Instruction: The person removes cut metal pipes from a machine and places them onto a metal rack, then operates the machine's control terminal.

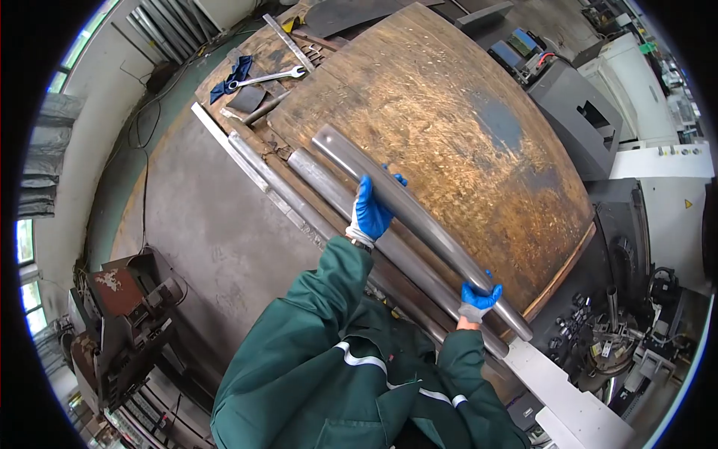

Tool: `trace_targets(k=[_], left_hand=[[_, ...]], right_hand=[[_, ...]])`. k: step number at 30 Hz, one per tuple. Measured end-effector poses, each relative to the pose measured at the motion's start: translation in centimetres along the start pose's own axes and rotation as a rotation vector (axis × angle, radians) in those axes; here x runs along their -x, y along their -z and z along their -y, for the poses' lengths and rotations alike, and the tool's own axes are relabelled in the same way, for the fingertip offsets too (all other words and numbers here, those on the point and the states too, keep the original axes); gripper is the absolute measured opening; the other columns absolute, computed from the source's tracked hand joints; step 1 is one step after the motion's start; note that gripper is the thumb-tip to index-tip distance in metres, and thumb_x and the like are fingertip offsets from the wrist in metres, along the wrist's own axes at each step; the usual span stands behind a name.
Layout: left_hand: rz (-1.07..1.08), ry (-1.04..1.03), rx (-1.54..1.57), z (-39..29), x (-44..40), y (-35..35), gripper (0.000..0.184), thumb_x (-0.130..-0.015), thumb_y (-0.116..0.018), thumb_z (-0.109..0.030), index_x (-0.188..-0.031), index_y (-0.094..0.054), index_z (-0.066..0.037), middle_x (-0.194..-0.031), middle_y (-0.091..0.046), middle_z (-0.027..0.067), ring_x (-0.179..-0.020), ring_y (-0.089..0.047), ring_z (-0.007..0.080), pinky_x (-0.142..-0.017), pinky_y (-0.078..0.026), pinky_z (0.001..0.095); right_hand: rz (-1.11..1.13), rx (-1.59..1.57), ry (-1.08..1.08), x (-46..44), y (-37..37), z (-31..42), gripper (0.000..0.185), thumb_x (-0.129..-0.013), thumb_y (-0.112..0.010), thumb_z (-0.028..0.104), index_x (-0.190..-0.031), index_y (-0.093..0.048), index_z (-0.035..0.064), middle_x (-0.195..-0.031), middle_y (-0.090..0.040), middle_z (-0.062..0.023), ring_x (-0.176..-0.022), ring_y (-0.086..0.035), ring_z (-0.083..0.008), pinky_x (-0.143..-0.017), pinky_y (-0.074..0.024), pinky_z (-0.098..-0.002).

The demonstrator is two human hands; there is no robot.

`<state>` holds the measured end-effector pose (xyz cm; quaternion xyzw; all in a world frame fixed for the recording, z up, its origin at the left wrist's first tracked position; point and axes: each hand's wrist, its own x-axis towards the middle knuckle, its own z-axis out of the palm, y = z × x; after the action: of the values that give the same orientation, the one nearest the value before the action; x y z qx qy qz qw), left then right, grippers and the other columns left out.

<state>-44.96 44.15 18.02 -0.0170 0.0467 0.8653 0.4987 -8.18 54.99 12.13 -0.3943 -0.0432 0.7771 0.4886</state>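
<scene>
A long grey metal bar [422,221] lies slantwise across the view, over the near edge of the worn wooden board [419,97]. My left hand [372,209], in a blue and white glove, is wrapped round the bar's upper half, with blue fingertips showing on its far side. Near the lower right end, my right hand [479,301] in a like glove grips the same bar. A second metal bar [426,277] runs alongside, nearer my body, partly behind my left hand. Further left lies a thinner metal bar [288,193], partly hidden by my sleeve.
A wrench [267,78], a dark blue cloth [233,78] and a flat metal strip [289,42] lie at the upper left. A grey machine housing [574,108] stands at the right. A white metal beam [557,389] reaches toward the lower right.
</scene>
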Motion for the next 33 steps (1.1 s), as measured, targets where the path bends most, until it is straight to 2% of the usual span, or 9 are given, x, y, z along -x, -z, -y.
trace_targets(k=[3,7,11,14,18,22,24,28,33], left_hand=[[-0.604,-0.141,-0.427,2.4,-0.6,2.3,0.047,-0.092,-0.06,-0.015,-0.133,-0.041,-0.006,-0.12,-0.055,0.0108,-0.11,-0.055,0.0213,-0.094,-0.045,0.0378],[-0.62,-0.219,-1.19,6.3,1.8,3.5,0.061,-0.087,-0.065,-0.017,-0.137,-0.035,0.0,-0.132,-0.048,0.0128,-0.12,-0.049,0.0239,-0.101,-0.04,0.0339],[-0.236,-0.272,-1.932,9.6,3.6,-0.9,0.064,-0.079,-0.07,-0.022,-0.136,-0.043,-0.011,-0.14,-0.036,0.0245,-0.13,-0.036,0.0404,-0.107,-0.033,0.0421],[0.087,-0.181,-2.348,12.1,3.0,0.3,0.056,-0.079,-0.066,-0.028,-0.131,-0.048,-0.013,-0.138,-0.041,0.0204,-0.132,-0.032,0.0419,-0.111,-0.022,0.0526],[0.297,-0.096,-2.463,14.5,2.2,3.7,0.053,-0.082,-0.061,-0.036,-0.13,-0.05,-0.016,-0.136,-0.043,0.0177,-0.133,-0.029,0.0417,-0.11,-0.015,0.0604],[0.363,0.042,-2.641,15.5,3.1,4.3,0.052,-0.085,-0.054,-0.043,-0.132,-0.05,-0.022,-0.133,-0.047,0.0158,-0.134,-0.028,0.0428,-0.108,-0.008,0.0662],[0.388,-0.019,-2.636,15.4,3.5,4.6,0.054,-0.085,-0.055,-0.043,-0.134,-0.047,-0.023,-0.134,-0.046,0.0154,-0.134,-0.027,0.0426,-0.108,-0.008,0.0661],[0.421,-0.06,-2.672,15.3,4.7,5.4,0.056,-0.085,-0.057,-0.04,-0.137,-0.043,-0.025,-0.14,-0.041,0.0147,-0.135,-0.025,0.042,-0.108,-0.01,0.0656],[0.357,-0.038,-2.689,15.2,6.8,4.2,0.052,-0.084,-0.058,-0.041,-0.132,-0.049,-0.024,-0.141,-0.039,0.0144,-0.135,-0.026,0.0409,-0.107,-0.013,0.0655]], right_hand=[[-0.064,-0.003,0.016,-2.2,-0.7,-1.8,0.049,-0.082,-0.06,0.049,-0.104,-0.064,0.0049,-0.1,-0.067,-0.0099,-0.095,-0.061,-0.0299,-0.088,-0.0478,-0.0462],[-0.156,0.022,-0.095,-7.4,3.0,-3.2,0.044,-0.08,-0.058,0.055,-0.095,-0.064,0.0132,-0.1,-0.066,-0.0086,-0.092,-0.058,-0.0306,-0.084,-0.0458,-0.0456],[-0.118,0.018,-0.169,-7.1,3.0,-3.4,0.039,-0.081,-0.063,0.046,-0.099,-0.062,0.0109,-0.095,-0.064,-0.0091,-0.085,-0.057,-0.0317,-0.084,-0.0473,-0.0455],[-0.274,0.044,-0.579,-4.2,3.0,-1.7,0.029,-0.086,-0.061,0.038,-0.094,-0.063,0.0096,-0.097,-0.067,-0.0107,-0.093,-0.061,-0.0289,-0.084,-0.0492,-0.0441],[0.029,0.334,-0.604,5.3,-1.8,3.7,0.022,-0.091,-0.055,0.022,-0.107,-0.061,0.0065,-0.101,-0.066,-0.0118,-0.104,-0.06,-0.0289,-0.094,-0.0473,-0.0475],[0.034,0.566,-0.076,2.9,3.7,8.7,0.032,-0.087,-0.064,0.019,-0.115,-0.059,0.0055,-0.112,-0.063,-0.0127,-0.108,-0.058,-0.0275,-0.094,-0.046,-0.0453],[-0.153,1.548,0.562,2.6,4.2,10.3,0.047,-0.082,-0.071,0.022,-0.123,-0.056,0.0063,-0.123,-0.057,-0.0144,-0.114,-0.055,-0.0263,-0.097,-0.0436,-0.0441],[-0.187,2.4,0.521,2.8,5.4,12.3,0.061,-0.082,-0.062,0.049,-0.132,-0.052,0.0135,-0.136,-0.047,-0.0166,-0.127,-0.044,-0.0288,-0.106,-0.0302,-0.0506],[-0.185,2.481,0.231,4.5,2.5,13.7,0.062,-0.083,-0.055,0.057,-0.13,-0.053,0.0162,-0.141,-0.042,-0.0152,-0.132,-0.038,-0.0329,-0.111,-0.0244,-0.0496]])
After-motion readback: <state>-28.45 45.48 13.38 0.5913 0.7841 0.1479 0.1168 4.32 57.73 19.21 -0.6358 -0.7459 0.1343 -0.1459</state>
